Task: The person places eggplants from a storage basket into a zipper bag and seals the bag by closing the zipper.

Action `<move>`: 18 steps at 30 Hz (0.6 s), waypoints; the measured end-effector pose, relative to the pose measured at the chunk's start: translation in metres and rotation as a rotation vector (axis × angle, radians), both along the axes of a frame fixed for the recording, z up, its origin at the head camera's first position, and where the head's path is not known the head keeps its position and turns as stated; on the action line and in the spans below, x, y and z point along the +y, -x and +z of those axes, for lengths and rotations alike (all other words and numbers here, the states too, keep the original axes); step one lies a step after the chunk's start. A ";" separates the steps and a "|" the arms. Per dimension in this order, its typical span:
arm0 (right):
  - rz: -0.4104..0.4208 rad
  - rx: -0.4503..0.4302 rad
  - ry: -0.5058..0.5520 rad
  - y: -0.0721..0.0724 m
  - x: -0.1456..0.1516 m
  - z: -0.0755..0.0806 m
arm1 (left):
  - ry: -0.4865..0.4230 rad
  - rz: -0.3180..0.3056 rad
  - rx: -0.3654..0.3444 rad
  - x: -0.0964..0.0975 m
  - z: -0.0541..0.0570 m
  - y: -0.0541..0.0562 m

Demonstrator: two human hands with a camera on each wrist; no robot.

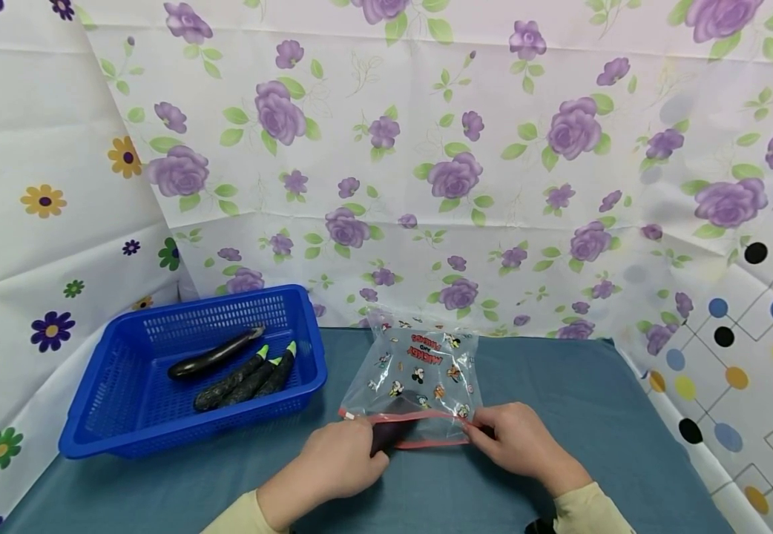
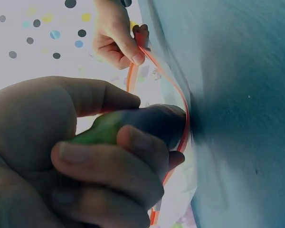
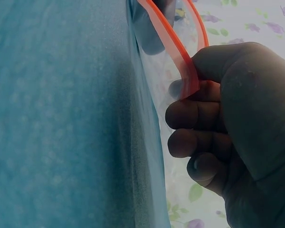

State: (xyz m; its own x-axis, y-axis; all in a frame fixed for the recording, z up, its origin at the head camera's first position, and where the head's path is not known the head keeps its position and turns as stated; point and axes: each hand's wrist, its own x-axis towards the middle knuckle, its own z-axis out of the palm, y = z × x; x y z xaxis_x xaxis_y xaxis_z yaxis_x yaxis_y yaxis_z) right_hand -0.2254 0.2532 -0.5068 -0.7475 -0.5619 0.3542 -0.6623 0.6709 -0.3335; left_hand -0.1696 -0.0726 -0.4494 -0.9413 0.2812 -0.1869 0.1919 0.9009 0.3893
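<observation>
A clear zip bag (image 1: 420, 371) with cartoon prints and a red-orange zip edge lies on the table, its mouth toward me and parted. My left hand (image 1: 341, 458) grips a dark eggplant (image 1: 389, 432) by its green stem end; the other end reaches inside the bag. In the left wrist view, the fingers curl round the eggplant (image 2: 152, 121) at the bag's mouth. My right hand (image 1: 516, 441) pinches the right corner of the zip edge between thumb and forefinger, and the right wrist view shows this zip edge (image 3: 178, 57) closely.
At the left stands a blue plastic basket (image 1: 126, 439). Inside it lie a smooth dark eggplant (image 1: 216, 354) and several rough dark vegetables (image 1: 246, 382) with green tips. A teal cloth (image 1: 600, 415) covers the table; patterned sheets (image 1: 386, 170) hang behind and at both sides.
</observation>
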 end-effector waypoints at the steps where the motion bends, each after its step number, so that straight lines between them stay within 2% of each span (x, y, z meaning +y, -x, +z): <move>1: -0.002 0.002 -0.001 0.000 0.000 0.000 | -0.020 -0.005 -0.022 -0.001 0.000 0.000; 5: -0.002 0.010 -0.003 0.000 0.000 0.000 | -0.086 -0.022 -0.104 -0.003 -0.001 0.003; 9: 0.001 0.026 0.001 0.000 0.001 -0.001 | -0.200 -0.030 -0.190 -0.007 -0.004 0.007; 16: 0.003 0.047 0.009 0.000 0.000 -0.001 | -0.519 -0.024 -0.444 -0.014 -0.010 0.010; 18: -0.002 0.044 0.006 0.000 0.000 0.000 | -0.581 -0.024 -0.491 -0.016 -0.011 0.012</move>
State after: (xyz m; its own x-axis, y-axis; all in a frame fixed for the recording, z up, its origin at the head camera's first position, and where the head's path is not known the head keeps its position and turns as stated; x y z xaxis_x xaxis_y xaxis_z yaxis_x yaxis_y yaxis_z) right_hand -0.2251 0.2534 -0.5069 -0.7320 -0.5584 0.3904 -0.6754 0.6702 -0.3077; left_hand -0.1815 -0.0884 -0.4607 -0.7805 0.4817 -0.3985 -0.1091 0.5227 0.8455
